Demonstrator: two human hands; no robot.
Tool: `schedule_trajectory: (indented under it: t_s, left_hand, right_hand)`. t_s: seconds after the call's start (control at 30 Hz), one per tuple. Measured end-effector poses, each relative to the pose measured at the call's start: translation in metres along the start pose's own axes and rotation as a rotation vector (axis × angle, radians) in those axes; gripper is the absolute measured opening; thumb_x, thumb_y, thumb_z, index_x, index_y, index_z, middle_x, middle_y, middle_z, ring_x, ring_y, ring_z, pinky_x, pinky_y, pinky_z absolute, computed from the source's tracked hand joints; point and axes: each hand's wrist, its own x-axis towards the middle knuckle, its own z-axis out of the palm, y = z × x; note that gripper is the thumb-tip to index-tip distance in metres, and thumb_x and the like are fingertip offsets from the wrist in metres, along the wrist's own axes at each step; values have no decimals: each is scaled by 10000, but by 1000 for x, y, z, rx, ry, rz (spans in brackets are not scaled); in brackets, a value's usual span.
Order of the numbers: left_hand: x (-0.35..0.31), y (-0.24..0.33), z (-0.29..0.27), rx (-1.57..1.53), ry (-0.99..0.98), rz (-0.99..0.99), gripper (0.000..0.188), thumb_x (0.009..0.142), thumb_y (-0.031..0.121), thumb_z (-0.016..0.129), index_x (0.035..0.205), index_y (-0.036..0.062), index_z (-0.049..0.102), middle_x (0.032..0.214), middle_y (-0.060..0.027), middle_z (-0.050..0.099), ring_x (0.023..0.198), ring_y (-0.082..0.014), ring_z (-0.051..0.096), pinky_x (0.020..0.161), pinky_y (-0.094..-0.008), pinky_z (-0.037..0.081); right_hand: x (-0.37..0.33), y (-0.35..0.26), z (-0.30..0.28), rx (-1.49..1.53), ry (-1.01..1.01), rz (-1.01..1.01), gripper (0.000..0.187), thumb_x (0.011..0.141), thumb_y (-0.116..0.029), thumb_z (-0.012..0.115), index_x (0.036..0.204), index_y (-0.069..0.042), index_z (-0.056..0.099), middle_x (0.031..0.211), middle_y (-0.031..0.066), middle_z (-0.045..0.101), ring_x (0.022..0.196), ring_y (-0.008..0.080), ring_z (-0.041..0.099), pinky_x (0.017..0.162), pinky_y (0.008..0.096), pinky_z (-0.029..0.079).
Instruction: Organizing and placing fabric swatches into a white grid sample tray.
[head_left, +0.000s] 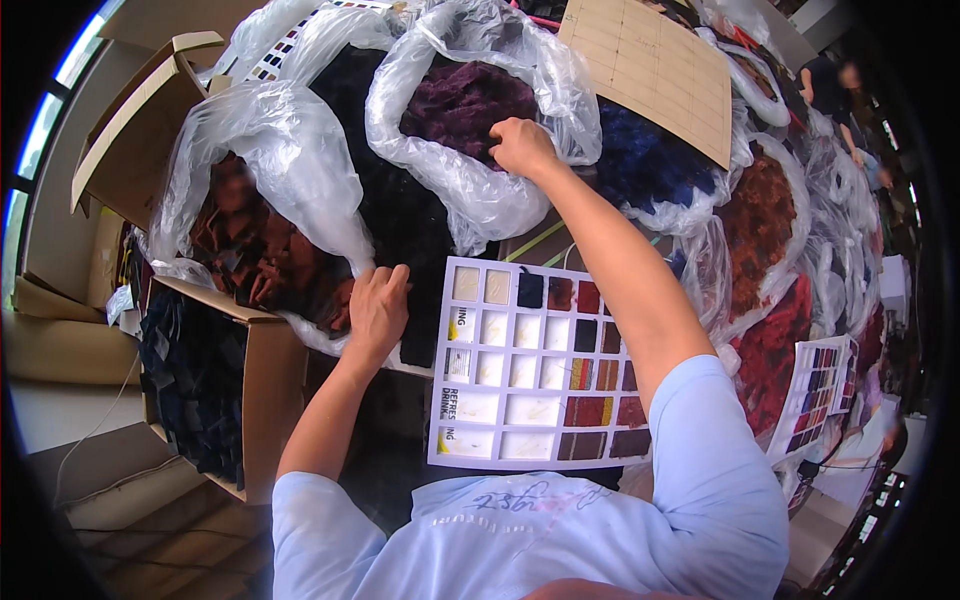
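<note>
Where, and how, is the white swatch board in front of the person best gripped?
The swatch board is probably best pinched by its left border, coming from the left: that long, straight edge is exposed, while the right arm overlaps part of the opposite side and the shirt crowds the near edge.

A person wears a pale blue T-shirt [450, 562], its short, loose sleeves [710, 430] leaving both forearms [600, 255] bare. Dark, script-like lettering [530, 498] crosses the shirt's front, with whitish print [480, 521] beside the lettering.
</note>
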Motion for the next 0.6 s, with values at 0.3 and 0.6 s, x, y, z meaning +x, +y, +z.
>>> schedule_trajectory:
  t_s: [0.3,0.6]
  left_hand:
    - [16,14,-21,-214,-46,-100,502,780,25,708,1262,81,580,812,-121,627,817,-327,590,754,-427,477]
    - [18,-37,-30,-1329,-189,-871,311,890,99,717,1173,-9,646,755,-10,630,603,-92,543,560,-232,439]
  right_hand:
    - [-40,13,-33,140,225,-5,241,799,-209,751,1010,-92,738,865,97,708,847,290,692,764,392,538]
    - [-246,102,-63,1536,253,695,116,871,-170,755,917,-116,662,753,-28,643,585,52,558,563,220,478]
